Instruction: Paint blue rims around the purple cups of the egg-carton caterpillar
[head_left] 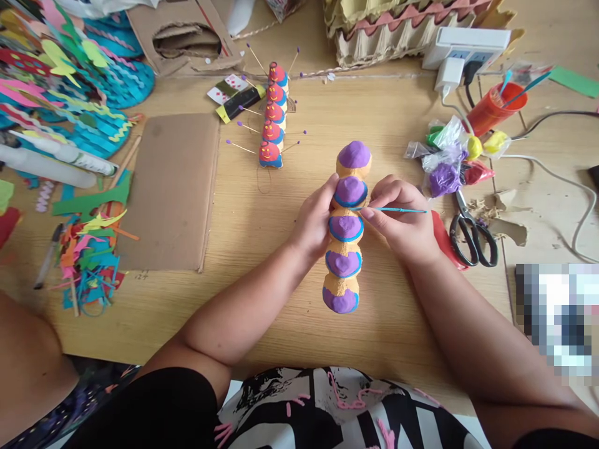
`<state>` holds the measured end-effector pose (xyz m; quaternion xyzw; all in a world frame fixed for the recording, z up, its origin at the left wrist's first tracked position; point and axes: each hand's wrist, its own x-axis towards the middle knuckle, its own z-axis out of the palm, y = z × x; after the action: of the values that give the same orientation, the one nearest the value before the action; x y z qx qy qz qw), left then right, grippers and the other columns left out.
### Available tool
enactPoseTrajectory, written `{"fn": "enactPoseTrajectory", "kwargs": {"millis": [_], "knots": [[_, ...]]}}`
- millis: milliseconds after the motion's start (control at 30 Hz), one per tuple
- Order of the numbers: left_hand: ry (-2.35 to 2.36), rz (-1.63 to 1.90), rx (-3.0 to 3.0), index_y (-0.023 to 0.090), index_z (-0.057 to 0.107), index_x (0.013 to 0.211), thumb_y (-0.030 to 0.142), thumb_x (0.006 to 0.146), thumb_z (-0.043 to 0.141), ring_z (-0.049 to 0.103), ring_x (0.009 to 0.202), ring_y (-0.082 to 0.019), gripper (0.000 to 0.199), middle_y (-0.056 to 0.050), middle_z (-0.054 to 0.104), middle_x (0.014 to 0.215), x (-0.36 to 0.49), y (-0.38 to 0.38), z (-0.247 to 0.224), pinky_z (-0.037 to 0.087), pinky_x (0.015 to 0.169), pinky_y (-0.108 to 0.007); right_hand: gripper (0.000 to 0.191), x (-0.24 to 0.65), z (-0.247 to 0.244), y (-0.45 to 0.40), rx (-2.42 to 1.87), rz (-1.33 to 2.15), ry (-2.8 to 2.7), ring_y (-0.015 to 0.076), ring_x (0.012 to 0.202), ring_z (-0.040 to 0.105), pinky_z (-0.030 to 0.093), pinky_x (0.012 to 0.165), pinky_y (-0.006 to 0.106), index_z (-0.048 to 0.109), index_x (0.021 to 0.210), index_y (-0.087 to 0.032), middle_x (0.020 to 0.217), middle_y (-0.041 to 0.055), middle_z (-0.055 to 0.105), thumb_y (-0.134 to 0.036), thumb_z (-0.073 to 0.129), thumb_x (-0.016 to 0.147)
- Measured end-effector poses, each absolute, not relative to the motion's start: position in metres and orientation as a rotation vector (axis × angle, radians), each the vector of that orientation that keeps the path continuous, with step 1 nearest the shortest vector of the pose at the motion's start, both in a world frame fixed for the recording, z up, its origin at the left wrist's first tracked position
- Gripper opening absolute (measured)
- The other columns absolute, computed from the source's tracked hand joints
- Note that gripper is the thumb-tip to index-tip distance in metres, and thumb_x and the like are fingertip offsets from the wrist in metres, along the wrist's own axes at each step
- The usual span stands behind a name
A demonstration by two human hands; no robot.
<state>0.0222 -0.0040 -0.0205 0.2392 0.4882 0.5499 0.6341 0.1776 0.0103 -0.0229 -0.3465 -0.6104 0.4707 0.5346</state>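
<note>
A long row of orange bumps capped in purple clay [345, 227], several with blue rims, is held upright in view at the middle. My left hand [316, 218] grips its left edge near the second and third bumps. In my right hand [402, 218], thumb and fingers pinch a thin blue stick [409, 211], whose left end touches the row between the second and third bumps. Behind stands a finished-looking red and blue row [272, 118] with smiling faces and purple-tipped sticks.
Flat cardboard [171, 193] and paper scraps [93, 249] lie left. Scissors [472, 234], bagged clay [444, 178], a red cup [498, 109] and a power strip [472, 47] are right. Egg trays [397, 40] sit behind. Another person's limb [32, 368] shows lower left.
</note>
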Motion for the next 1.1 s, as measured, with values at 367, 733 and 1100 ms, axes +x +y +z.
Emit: {"fn": "enactPoseTrajectory", "kwargs": {"millis": [367,733,1100], "knots": [[1.076,1.389,0.590,0.024,0.064,0.069,0.078,0.085,0.077,0.063,0.067,-0.020,0.058,-0.002,0.065,0.071,0.0260,-0.0096,-0.0161,0.052,0.065,-0.037,0.038,0.1757,-0.0228,0.0075,-0.864,1.066,-1.462,0.0169,0.074,0.055,0.050,0.077,0.038,0.070,0.070,-0.026,0.078,0.0004,0.061,-0.053,0.096,0.078],[1.168,1.387,0.596,0.022,0.068,0.072,0.072,0.090,0.076,0.067,0.070,-0.019,0.054,-0.002,0.071,0.074,0.0254,-0.0074,-0.0147,0.053,0.067,-0.033,0.039,0.1783,-0.0210,0.0086,-0.874,0.984,-1.562,0.0184,0.073,0.054,0.050,0.075,0.039,0.069,0.069,-0.027,0.075,0.0006,0.060,-0.053,0.097,0.076],[1.142,1.410,0.661,0.022,0.071,0.069,0.065,0.088,0.082,0.068,0.073,-0.019,0.049,-0.001,0.072,0.073,0.0244,-0.0084,-0.0194,0.052,0.069,-0.032,0.034,0.1816,-0.0184,0.0106,-0.849,0.972,-1.638,0.0196,0.073,0.056,0.049,0.075,0.040,0.072,0.070,-0.029,0.073,0.0006,0.062,-0.050,0.098,0.076]]}}
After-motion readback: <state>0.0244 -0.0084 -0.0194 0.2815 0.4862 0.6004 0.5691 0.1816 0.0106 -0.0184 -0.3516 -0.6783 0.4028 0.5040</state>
